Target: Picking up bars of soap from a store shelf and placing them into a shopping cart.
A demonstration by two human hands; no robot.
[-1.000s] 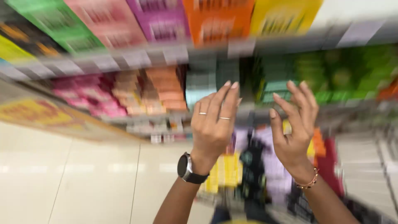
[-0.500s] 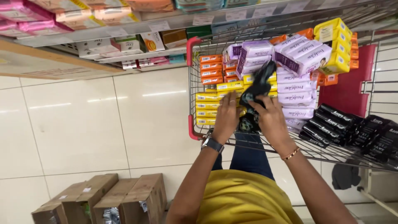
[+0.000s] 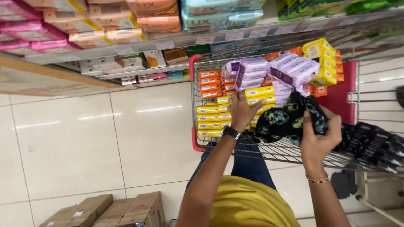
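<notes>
Fingers (image 3: 313, 110) of both hands clutch black patterned bag (image 3: 286, 120) over cart (image 3: 195, 101).

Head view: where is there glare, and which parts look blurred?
In the head view, streaks of ceiling light glare on the glossy floor tiles; the black patterned bag in both hands and the cart are fairly sharp; the top shelf boxes and the far right edge look soft and stretched.
</notes>
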